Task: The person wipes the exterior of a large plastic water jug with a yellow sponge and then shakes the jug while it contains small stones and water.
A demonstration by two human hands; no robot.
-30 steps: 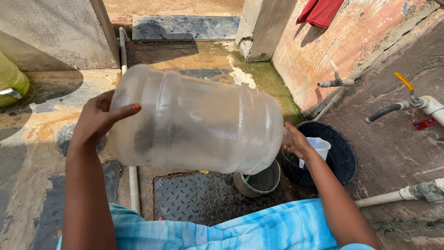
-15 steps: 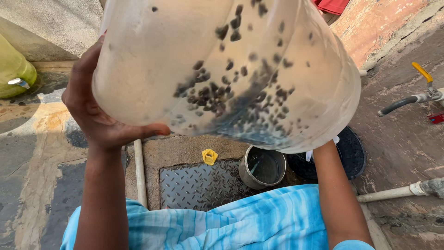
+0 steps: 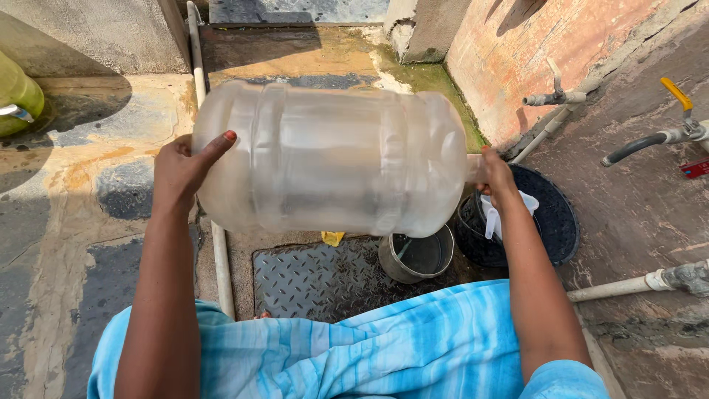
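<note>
A large cloudy plastic water jug lies on its side in the air in front of me. My left hand grips its base end on the left. Its neck points right, where my right hand closes around it. Under the jug a small metal bucket stands on a checker-plate metal cover. A black basin with a white cloth in it sits just right of the bucket, below my right hand.
A small yellow object lies on the metal cover. A white pipe runs along the wet concrete floor at left. Taps and a yellow-handled valve with a hose stand by the brick wall at right. A green container is far left.
The jug was tipped up with its base close to the camera half a second ago; now it is lowered back to lying sideways, as it was a second ago. Both hands kept their hold.
</note>
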